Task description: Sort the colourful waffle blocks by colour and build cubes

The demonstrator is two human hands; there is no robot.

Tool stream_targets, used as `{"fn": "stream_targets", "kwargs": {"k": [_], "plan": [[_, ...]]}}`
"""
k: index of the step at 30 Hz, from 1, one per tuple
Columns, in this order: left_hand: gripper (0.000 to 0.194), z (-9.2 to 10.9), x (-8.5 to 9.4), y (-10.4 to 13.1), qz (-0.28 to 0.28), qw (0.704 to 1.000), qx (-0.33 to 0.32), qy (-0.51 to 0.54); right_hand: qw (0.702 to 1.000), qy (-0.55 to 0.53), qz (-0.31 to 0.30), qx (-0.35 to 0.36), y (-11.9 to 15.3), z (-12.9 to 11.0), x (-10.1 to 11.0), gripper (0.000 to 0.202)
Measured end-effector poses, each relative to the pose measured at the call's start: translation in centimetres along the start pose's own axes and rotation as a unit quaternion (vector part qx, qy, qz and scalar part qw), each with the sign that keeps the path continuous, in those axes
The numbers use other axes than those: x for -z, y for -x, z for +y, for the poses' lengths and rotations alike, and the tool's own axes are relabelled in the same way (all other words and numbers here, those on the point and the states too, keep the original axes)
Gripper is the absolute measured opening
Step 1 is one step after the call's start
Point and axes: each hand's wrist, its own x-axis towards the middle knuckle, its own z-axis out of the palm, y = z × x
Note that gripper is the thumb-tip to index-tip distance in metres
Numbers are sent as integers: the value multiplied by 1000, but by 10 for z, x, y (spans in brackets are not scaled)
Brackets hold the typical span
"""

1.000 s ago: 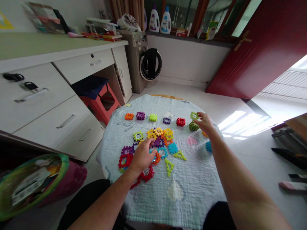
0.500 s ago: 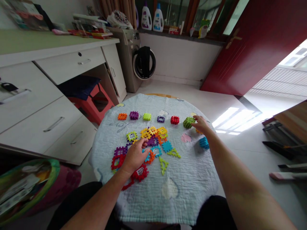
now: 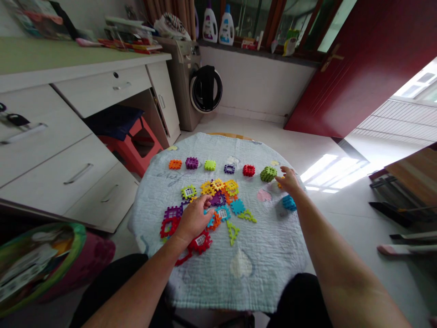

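Observation:
My left hand (image 3: 195, 217) rests over a loose pile of plastic building pieces, thumb and fingers apart with nothing between them. Around it lie red pieces (image 3: 200, 242), a purple piece (image 3: 173, 212), yellow pieces (image 3: 217, 184) and a flat blue square (image 3: 238, 207). Two green triangles (image 3: 233, 233) sit to its right. My right hand (image 3: 290, 180) is open just right of a green stack of pieces (image 3: 268, 173), over a yellow piece (image 3: 280, 185) it partly hides. A blue stack (image 3: 288, 202) stands nearer me, beside the right forearm.
Along the far side run an orange stack (image 3: 175, 164), a purple stack (image 3: 191, 163), a light green stack (image 3: 210, 165), a dark blue frame (image 3: 229, 169) and a red stack (image 3: 249, 170). A pale cloth (image 3: 269, 255) covers the round table. A red stool (image 3: 143, 146) stands at left.
My right hand has drawn back slightly to the right, away from the green stack, which stays put. My left hand keeps its place over the pile. The view has shifted slightly.

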Motion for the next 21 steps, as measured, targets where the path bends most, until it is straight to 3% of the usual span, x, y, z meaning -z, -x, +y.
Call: {"fn": "stream_targets", "kwargs": {"k": [5, 7, 11, 14, 17, 21], "plan": [[31, -6, 1, 0, -16, 998, -37, -39, 1000, -16, 9, -12, 55, -21, 10, 45], [31, -9, 4, -1, -16, 996, -57, -66, 999, -29, -39, 5, 83, -33, 13, 41], [31, -18, 8, -4, -1, 992, -84, -99, 979, -40, -195, 53, 148, -59, 21, 34], [32, -23, 10, -5, -2, 989, -91, -120, 962, -30, -259, 84, 189, -75, 25, 34], [34, -25, 12, -5, -9, 983, -101, -151, 946, 13, -305, 110, 209, -85, 23, 32], [34, -28, 15, -5, -30, 974, -103, -200, 929, 93, -342, 110, 203, -90, 17, 22]]}}
